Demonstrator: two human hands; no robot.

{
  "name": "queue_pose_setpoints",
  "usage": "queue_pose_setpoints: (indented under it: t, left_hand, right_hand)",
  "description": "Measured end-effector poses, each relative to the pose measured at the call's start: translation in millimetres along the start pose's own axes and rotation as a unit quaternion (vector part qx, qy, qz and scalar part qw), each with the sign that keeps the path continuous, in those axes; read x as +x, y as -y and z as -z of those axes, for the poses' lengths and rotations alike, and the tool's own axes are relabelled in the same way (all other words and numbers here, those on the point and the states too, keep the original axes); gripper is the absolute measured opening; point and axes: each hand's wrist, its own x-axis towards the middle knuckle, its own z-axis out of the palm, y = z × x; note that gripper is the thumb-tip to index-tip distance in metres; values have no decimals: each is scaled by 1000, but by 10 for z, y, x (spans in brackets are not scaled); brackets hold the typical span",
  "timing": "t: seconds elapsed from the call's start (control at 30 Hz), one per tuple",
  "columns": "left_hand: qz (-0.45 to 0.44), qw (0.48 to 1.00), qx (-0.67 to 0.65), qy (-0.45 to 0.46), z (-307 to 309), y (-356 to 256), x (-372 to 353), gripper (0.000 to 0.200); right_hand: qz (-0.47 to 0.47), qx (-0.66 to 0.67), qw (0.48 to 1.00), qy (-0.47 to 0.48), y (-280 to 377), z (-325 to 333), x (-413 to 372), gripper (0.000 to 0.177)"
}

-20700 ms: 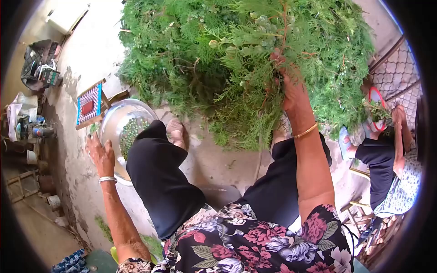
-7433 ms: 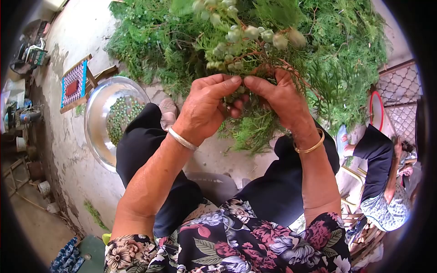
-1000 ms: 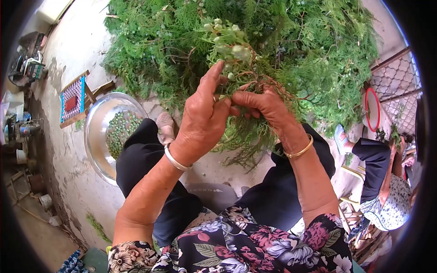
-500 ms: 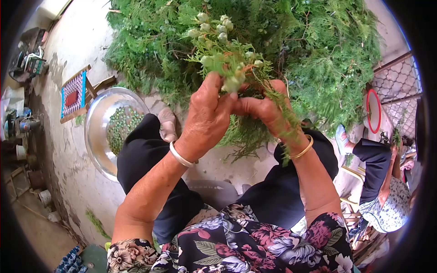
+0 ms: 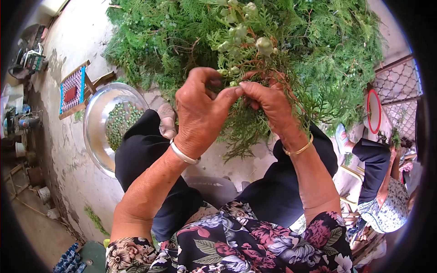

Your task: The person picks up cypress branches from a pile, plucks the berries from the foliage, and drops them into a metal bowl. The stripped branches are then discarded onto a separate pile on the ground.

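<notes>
A leafy conifer branch with several pale green cones is gripped in my right hand, its fingers wrapped round the stems and its thumb pointing left. My left hand has its fingers curled, and its thumb tip meets the right thumb beside a small green cone low on the branch. Its other fingertips are partly hidden behind the foliage. Left of my knee stands a wide metal basin, its bottom covered with small green cones.
A big heap of green branches lies ahead. A small woven stool stands beyond the basin. At the right another person sits near a red-rimmed round object and a lattice panel.
My left hand has moved slightly down and left, its fingers apart from where they covered the cones. The branch top has shifted up and right, showing its cones more openly.
</notes>
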Motion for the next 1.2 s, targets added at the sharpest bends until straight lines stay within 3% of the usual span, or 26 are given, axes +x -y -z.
queue_pose_setpoints:
  t: [0.17,0.23,0.37,0.43,0.47,0.53,0.67,0.7,0.73,0.77,0.8,0.97,1.2]
  left_hand:
    - [-7,995,-47,92,56,0,33,18]
    - [96,964,-185,164,128,-64,55,15]
    - [150,935,-262,188,154,-75,68,9]
    - [200,845,-458,188,132,-34,77,12]
    - [199,846,-458,189,152,-31,91,12]
    - [200,798,-528,210,231,-27,143,21]
    - [132,830,-510,184,351,-64,237,22]
    - [142,862,-458,164,367,-85,244,20]
    - [141,863,-458,162,357,-74,236,20]
    - [30,957,-261,123,326,-52,214,18]
    - [-81,993,-47,76,286,-40,188,17]
    - [-256,963,75,31,114,63,144,22]
    - [-213,971,87,64,155,85,125,21]
  right_hand:
    - [-6,-9,1000,-24,41,-28,-27,12]
    - [-31,20,999,26,116,-14,-43,10]
    - [-71,44,993,85,170,113,-29,8]
    - [-101,91,988,77,206,136,-39,7]
    - [-100,92,988,77,222,134,-43,7]
    - [-74,94,991,67,266,131,-53,6]
    - [-58,95,994,22,321,99,-58,9]
    - [-72,67,994,57,296,157,-27,9]
    - [-86,38,991,92,274,183,-3,11]
    - [-87,37,991,94,255,169,2,11]
    - [-94,27,991,93,234,150,-4,12]
    - [-93,26,989,108,184,45,-65,16]
    - [-98,30,989,105,239,45,-94,27]
